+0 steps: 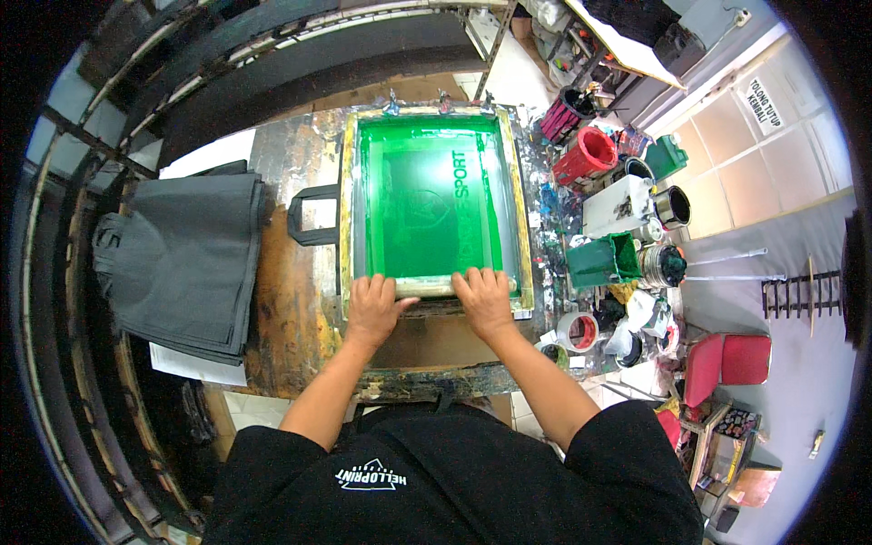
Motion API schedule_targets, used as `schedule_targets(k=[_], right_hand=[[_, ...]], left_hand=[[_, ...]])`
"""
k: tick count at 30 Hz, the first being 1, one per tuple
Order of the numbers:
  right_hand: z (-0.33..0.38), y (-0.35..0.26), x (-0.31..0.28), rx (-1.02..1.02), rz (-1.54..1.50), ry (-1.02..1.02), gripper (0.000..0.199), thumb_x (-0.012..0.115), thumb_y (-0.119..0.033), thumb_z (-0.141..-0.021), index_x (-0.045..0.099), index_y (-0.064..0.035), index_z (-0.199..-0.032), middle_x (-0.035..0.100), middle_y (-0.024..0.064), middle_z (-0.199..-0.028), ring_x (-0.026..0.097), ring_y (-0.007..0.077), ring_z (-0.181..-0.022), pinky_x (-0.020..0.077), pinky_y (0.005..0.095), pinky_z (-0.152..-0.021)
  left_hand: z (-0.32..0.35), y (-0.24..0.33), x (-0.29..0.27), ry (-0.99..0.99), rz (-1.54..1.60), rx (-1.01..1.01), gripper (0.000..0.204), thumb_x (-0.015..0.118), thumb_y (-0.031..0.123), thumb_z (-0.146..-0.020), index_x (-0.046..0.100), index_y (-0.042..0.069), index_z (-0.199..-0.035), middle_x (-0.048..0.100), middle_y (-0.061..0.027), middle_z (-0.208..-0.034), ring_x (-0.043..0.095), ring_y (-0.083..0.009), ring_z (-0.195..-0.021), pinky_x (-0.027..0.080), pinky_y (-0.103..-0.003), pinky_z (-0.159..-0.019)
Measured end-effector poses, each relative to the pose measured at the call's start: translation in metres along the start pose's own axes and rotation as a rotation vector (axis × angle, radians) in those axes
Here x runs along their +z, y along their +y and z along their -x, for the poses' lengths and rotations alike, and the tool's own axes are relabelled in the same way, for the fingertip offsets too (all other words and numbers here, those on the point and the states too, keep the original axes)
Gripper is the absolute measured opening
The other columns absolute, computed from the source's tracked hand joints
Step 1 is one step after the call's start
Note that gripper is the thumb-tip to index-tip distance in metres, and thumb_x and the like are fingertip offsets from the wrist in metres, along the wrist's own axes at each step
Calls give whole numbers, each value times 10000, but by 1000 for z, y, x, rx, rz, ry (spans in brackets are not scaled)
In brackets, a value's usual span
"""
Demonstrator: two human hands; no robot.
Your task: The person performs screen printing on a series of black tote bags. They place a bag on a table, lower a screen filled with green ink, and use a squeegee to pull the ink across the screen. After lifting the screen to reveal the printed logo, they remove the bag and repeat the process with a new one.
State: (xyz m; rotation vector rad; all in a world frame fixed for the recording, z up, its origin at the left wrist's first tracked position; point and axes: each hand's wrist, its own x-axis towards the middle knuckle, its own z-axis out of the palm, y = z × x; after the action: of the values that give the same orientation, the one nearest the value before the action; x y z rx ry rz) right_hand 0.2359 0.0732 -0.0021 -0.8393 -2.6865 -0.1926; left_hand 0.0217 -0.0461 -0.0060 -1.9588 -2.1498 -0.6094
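Both hands grip a squeegee (425, 287) with a pale wooden handle, at the near end of a screen printing frame (347, 182). My left hand (373, 311) wraps its left part, thumb along the handle. My right hand (485, 302) closes over the right part. Green ink (409, 236) covers the mesh, with a shield outline and lettering showing through it. From under the frame's left side sticks out a dark fabric handle (313, 193). The squeegee's blade edge is hidden from me.
A stack of dark fabric bags (186, 263) lies left on the stained worktable (300, 345). Along the right edge stand a red bucket (590, 153), a green container (601, 263), tape rolls (579, 331) and other tubs. Clamps (444, 103) sit at the frame's far end; dark racks (100, 145) line the left.
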Motion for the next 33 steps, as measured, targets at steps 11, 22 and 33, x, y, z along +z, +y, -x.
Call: schedule_targets(k=[11, 22, 33], right_hand=[[14, -10, -4, 46, -26, -76, 351, 718, -207, -803, 626, -172, -1140, 583, 53, -980, 564, 260, -945, 406, 447, -842], [9, -18, -32, 132, -197, -181, 535, 773, -455, -818, 627, -93, -1184, 583, 117, -1113, 532, 303, -1090, 337, 522, -999], [-35, -9, -92, 142, -164, -68, 540, 699, -592, -846, 657, -100, -1067, 588, 95, -1016, 541, 295, -1005, 299, 536, -974]], left_hand=[[14, 6, -15, -81, 119, -30, 557, 794, 454, -821, 598, 23, -1114, 568, -147, -1073, 540, -355, -1046, 444, -473, -916], [82, -63, -3, -270, 153, -481, 976, 942, 506, -589, 585, 81, -1392, 540, -175, -1187, 516, -389, -1140, 414, -521, -964], [87, -63, -12, 134, 521, -486, 985, 966, 330, -629, 533, -31, -1438, 658, -195, -1167, 613, -330, -1122, 476, -480, -966]])
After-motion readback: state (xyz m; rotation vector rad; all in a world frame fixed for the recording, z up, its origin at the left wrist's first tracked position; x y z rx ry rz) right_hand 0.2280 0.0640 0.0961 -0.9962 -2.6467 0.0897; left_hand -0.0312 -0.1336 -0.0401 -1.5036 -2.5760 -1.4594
